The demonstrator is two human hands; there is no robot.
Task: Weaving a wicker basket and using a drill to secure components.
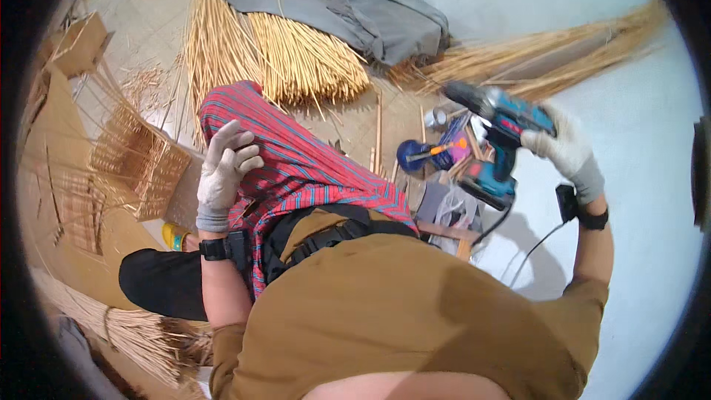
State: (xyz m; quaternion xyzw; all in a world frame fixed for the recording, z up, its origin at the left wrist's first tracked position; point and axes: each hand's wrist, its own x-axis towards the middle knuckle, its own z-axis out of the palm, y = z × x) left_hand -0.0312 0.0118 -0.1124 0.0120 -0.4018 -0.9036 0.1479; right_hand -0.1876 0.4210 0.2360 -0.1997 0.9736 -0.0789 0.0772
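Observation:
My right hand (564,144), in a whitish glove, grips a blue and black cordless drill (507,130) by its handle. The drill is held up at the right, its dark chuck pointing left and its battery pack low. My left hand (222,170), gloved too, is raised beside the red striped cloth (296,155) that covers my leg. Its fingers are loosely bent and apart, and nothing shows in them.
A partly woven basket (144,167) with loose upright stakes stands at the left. Ahead lie bundles of cane (304,67) under a grey cover (326,0). A blue round container (411,155) and small tools sit below the drill. A pale wall (644,200) rises at the right.

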